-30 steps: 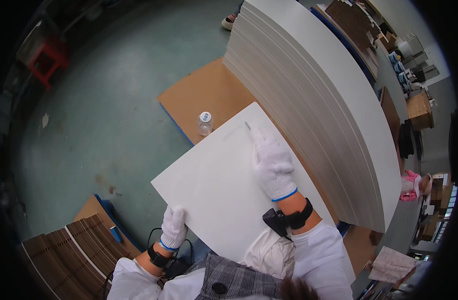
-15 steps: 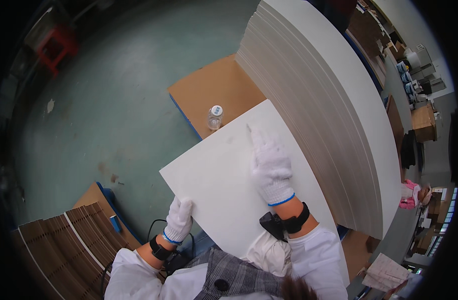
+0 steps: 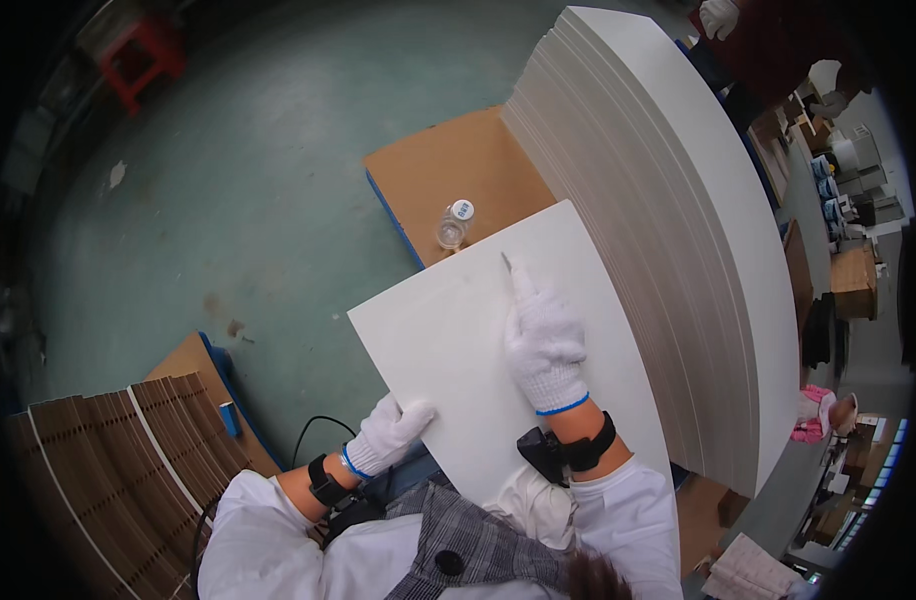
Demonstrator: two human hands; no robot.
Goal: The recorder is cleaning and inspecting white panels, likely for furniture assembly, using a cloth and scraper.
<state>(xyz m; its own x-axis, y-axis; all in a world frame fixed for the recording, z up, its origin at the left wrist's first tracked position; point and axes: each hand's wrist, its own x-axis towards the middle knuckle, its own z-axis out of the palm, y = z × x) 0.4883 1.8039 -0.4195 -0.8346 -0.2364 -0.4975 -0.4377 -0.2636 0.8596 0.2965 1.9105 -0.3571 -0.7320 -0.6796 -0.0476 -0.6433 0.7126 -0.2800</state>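
Note:
A large white board (image 3: 458,350) lies flat in front of me, its lower edge near my body. My left hand (image 3: 393,435), in a white knit glove, is closed on the board's left edge, thumb on top. Over the upper right part of the board is my right hand (image 3: 546,345), gloved alike. Its fingers are closed around a thin tool (image 3: 506,262) with a narrow grey tip that points at the board. Most of this tool is hidden by the glove, so its kind cannot be made out.
A tall stack of white boards (image 3: 638,200) rises along the right. Beyond my board, a clear bottle (image 3: 452,232) with a white cap stands on a brown panel (image 3: 448,160). Slotted brown boards (image 3: 128,470) fill the lower left. A co-worker's gloved hand (image 3: 718,18) shows top right.
The whole view has shifted a little. My left hand has slid along the board's edge toward me; my right hand has moved slightly left across the board. A co-worker's gloved hand has come into sight.

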